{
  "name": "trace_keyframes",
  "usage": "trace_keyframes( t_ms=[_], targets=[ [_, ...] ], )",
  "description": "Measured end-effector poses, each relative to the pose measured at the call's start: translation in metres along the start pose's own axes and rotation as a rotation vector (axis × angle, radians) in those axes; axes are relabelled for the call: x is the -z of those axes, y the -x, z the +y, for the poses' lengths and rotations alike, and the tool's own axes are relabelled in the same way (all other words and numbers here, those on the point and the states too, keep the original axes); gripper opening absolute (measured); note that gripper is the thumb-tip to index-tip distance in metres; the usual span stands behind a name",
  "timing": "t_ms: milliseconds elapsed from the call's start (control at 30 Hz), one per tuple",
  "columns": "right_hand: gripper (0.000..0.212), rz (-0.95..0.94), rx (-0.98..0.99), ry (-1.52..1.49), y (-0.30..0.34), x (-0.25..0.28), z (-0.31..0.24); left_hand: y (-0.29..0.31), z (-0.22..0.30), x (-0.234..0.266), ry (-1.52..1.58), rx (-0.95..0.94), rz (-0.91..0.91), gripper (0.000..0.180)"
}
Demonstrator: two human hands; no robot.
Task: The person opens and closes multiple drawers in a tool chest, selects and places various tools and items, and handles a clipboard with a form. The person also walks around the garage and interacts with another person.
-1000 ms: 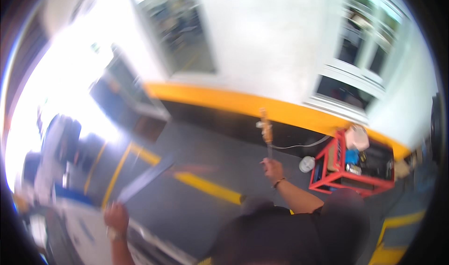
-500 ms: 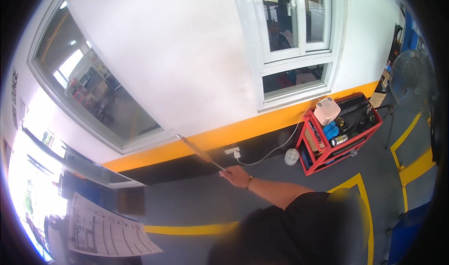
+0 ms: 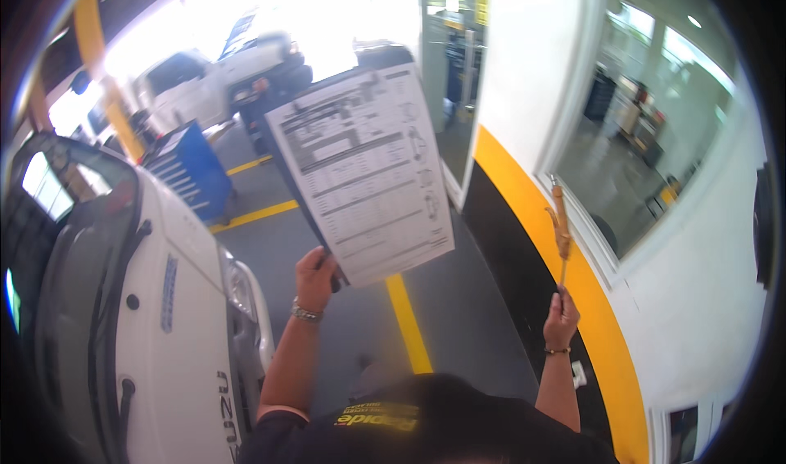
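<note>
My left hand [image 3: 315, 280] is closed on the lower left corner of a dark clipboard [image 3: 288, 181]. A white printed form [image 3: 368, 185] lies on the board, which is held up and tilted in front of me. On the right, my right hand [image 3: 561, 321] is closed round the lower end of a slim tool [image 3: 561, 222] held upright. That tool has a thin metal rod, an orange-brown body with a lever-like side piece, and a metal tip. Its exact kind is unclear. It stands out against the wall's orange band.
A white vehicle [image 3: 180, 333] stands close on my left, with a blue drawer cabinet [image 3: 188, 169] beyond it. Another white vehicle [image 3: 237, 71] is farther back. To my right runs a wall [image 3: 532, 218] with a large window [image 3: 655, 120]. Yellow lines [image 3: 407, 325] mark the grey floor.
My view has swung left, away from the red tool cart and along the wall. The clipboard has come up into the middle, with my left hand now showing. My right hand still holds the tool.
</note>
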State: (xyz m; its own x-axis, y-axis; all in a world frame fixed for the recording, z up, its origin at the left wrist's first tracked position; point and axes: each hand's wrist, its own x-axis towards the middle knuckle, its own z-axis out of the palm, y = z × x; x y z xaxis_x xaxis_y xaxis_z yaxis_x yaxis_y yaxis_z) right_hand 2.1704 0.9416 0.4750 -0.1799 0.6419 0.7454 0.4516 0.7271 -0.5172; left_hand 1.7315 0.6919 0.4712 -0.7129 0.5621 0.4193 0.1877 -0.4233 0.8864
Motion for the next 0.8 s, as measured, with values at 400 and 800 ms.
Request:
trace_keyframes(
  t_ms=[400,800],
  targets=[
    [0.02,-0.087,-0.462,-0.532,-0.121,-0.402,-0.089,-0.163,-0.076,0.206,0.084,0.323,0.262,0.018],
    [0.03,-0.511,-0.226,-0.238,-0.281,-0.7,-0.059,-0.318,-0.135,0.214,0.225,0.42,0.65,0.017]
  ],
)
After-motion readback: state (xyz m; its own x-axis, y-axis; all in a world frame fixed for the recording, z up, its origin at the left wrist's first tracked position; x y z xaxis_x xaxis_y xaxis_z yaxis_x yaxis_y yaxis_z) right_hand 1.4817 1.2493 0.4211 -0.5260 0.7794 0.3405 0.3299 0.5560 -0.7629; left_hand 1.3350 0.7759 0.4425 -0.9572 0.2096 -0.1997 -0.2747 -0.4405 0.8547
